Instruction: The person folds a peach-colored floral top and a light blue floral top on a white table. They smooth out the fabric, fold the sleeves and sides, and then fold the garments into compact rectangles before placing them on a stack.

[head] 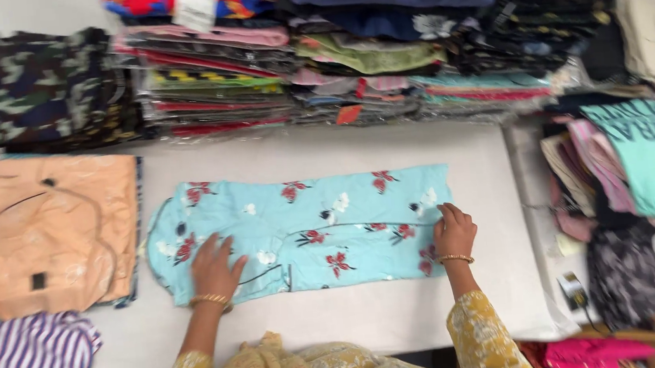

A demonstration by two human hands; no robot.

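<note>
From my feed I see a white table backed by a wall of stacked, plastic-wrapped folded clothes, with more garments heaped along the right edge. In the middle of the table lies one light blue garment printed with red and white flowers, folded into a long flat band running left to right, its left end rounded and edged in dark trim. Two hands are on it, well apart, each wrist wearing one gold bangle. The left hand lies flat, fingers spread, pressing the cloth near its left end; the right hand rests on the right end with fingers curled at the fabric's edge, though blur keeps me from telling whether it pinches the cloth. To the left sits one peach garment in a clear bag, and below it one purple-and-white striped piece, cut off by the frame. The yellow patterned sleeves hide the table's near edge.
</note>
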